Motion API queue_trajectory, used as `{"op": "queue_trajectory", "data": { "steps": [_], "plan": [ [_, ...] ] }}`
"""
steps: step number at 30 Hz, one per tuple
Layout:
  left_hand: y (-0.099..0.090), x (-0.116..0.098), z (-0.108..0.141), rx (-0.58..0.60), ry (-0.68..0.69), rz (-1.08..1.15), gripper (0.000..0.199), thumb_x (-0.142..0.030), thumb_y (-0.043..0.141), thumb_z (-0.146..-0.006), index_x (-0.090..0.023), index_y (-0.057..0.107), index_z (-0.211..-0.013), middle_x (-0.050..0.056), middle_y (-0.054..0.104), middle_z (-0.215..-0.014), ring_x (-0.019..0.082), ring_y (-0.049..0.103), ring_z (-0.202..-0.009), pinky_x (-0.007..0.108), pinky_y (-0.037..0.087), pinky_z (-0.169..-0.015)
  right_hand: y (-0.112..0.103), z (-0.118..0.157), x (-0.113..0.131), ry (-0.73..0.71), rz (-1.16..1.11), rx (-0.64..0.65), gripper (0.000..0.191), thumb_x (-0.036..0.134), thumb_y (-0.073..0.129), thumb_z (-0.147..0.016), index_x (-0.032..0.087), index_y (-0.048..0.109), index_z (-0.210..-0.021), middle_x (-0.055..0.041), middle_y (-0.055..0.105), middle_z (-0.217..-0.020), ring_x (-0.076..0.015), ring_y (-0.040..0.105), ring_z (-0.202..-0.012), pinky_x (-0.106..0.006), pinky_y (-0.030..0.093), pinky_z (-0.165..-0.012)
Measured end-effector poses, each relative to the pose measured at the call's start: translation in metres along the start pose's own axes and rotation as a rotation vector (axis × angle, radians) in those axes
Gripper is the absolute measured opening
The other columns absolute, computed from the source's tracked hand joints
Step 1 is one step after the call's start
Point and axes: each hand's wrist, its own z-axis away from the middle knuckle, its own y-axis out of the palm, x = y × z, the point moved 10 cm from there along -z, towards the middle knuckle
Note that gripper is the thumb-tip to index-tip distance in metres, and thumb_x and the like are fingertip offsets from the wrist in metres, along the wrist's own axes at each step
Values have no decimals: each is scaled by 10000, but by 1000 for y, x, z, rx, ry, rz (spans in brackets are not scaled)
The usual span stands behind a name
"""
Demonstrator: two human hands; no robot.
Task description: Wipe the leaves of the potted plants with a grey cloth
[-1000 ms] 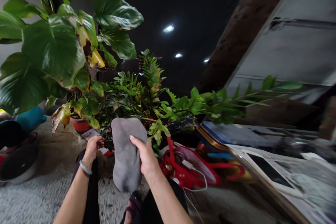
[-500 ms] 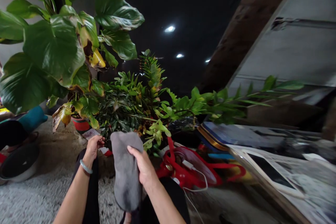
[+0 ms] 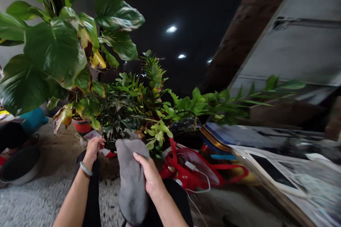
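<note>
A soft grey insole (image 3: 132,181), plush-looking and long, stands nearly upright over my lap. My right hand (image 3: 150,175) grips its right edge, thumb on the near face and the other fingers hidden behind it. To the left, apart from the insole, my left hand (image 3: 94,148) is raised above my knee with the fingertips pinched together. Whatever lies between those fingertips is too small to make out. A pale bangle (image 3: 86,169) circles the left wrist.
Potted plants (image 3: 119,103) fill the space ahead, one in a red pot (image 3: 82,126). At right are a red bag (image 3: 183,170) with a white cable (image 3: 209,181), and a table holding a white tablet-like device (image 3: 275,173). A dark basin (image 3: 20,165) and another person's leg (image 3: 12,136) are at left.
The insole and my right hand have shifted slightly right and down. My left hand stays pinched, a touch further left. The whole view has moved very little.
</note>
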Motion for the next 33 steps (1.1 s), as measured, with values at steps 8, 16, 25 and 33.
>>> {"op": "queue_trajectory", "data": {
  "steps": [8,16,25,33],
  "plan": [
    [-1,1,1,-20,22,-12,358,-440,806,-543,-113,707,-651,31,633,-571,133,568,-542,261,465,-559,16,-11,30,-92,-23,31,427,382,851,-522,170,745,-877,-78,790,-801,-286,724,-750,-390,554,-742],
    [-5,-1,0,-16,30,-9,338,-428,813,-570,-127,673,-633,35,648,-580,127,564,-520,260,457,-558,-3,-6,-53,103,132,-8,303,363,823,-505,162,747,-718,-73,746,-645,-281,707,-692,-363,530,-669],
    [-1,0,1,-5,30,-37,375,-466,822,-553,-122,697,-639,33,631,-562,131,560,-525,258,453,-546,-4,-18,9,-74,66,-110,346,355,853,-498,194,716,-773,-47,772,-744,-279,710,-770,-364,541,-705],
    [-1,1,0,5,34,-110,286,-415,773,-579,-142,693,-616,23,622,-543,141,566,-520,267,454,-559,2,-1,-29,63,92,-47,257,329,837,-506,209,688,-677,-37,731,-623,-273,694,-673,-361,522,-629]
  ]
}}
